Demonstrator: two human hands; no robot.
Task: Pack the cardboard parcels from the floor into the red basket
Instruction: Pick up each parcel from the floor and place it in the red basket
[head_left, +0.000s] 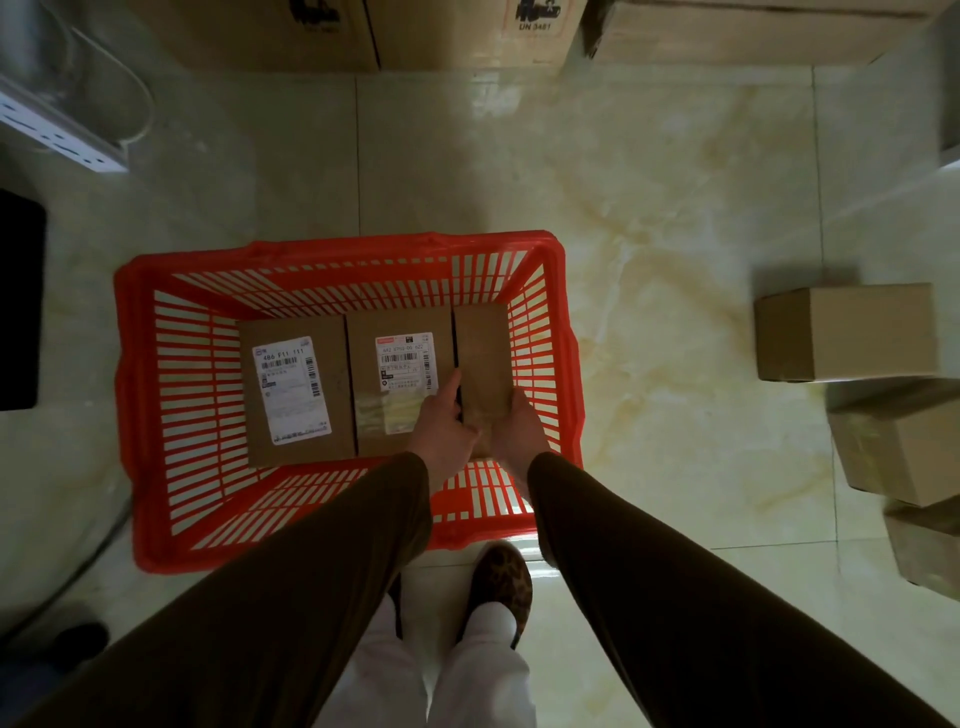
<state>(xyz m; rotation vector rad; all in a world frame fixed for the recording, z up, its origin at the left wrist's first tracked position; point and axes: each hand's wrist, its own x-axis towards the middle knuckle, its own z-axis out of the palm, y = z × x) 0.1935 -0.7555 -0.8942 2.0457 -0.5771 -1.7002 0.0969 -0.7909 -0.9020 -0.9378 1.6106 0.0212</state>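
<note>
Here both hands (480, 415) clasp the third parcel (484, 358) between them inside the red basket (337, 249).

Three brown parcels (482, 358) side by side in red slatted basket (156, 395); three more (852, 332) on floor

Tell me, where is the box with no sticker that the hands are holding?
In the head view, the plain parcel sits at the right end of the red basket, beside the middle labelled parcel, with the left hand and right hand on it.
</note>
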